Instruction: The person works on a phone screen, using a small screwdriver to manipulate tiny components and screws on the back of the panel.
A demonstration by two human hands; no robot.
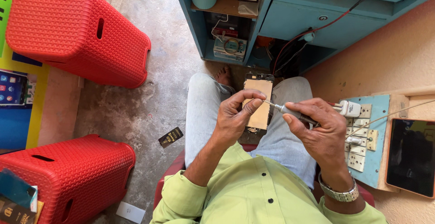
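Observation:
My left hand (235, 115) grips an opened phone (258, 101) by its edge, the gold inner plate facing up, over my lap. My right hand (317, 129) is closed around a small screwdriver (290, 111) with a grey handle. Its thin tip points left and meets the phone's right edge beside my left thumb. Both hands sit above my knees in grey jeans; my sleeves are light green and a metal watch (339, 193) is on my right wrist.
Two red plastic stools (72, 29) (68, 174) stand on the concrete floor at left. A blue cabinet (299, 20) with shelves and cables is ahead. At right a switchboard (362, 138) with a white charger and a dark tablet (411, 156). A small black card (171, 137) lies on the floor.

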